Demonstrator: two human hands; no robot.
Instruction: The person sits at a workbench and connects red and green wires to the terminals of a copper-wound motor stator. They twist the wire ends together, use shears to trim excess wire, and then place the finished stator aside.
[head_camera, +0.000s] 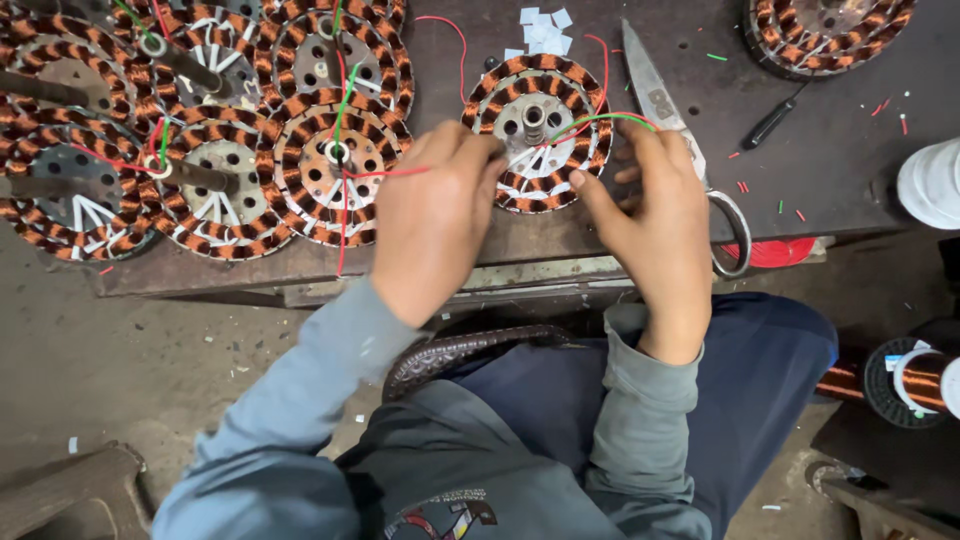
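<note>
Your left hand (432, 215) lies on the left edge of a round copper-wound stator (537, 130), which sits near the front edge of the dark workbench (830, 150), a little right of its middle. The fingers are curled down onto the windings, but if they pinch something I cannot tell, because the back of the hand hides the fingertips. Your right hand (655, 225) is at the right edge of the same stator, with the thumb and fingers closed together on a thin green and red wire (600, 118) that bends over the coil from the right.

Just beside your right hand, partly under it, lie big scissors (660, 105) with the blades pointing away from you and one handle ring (735, 235) showing past the hand. Small white paper pieces (543, 30) lie just behind the stator. A black-handled screwdriver (768, 125) rests further right, and one more wound stator (825, 30) is at the far right corner. On your left, several finished stators (200, 130) lie close together, touching and overlapping, with red and green leads. Short cut wire bits are scattered on the bench. A spool of copper wire (905, 375) is low on the right, near your knee.
</note>
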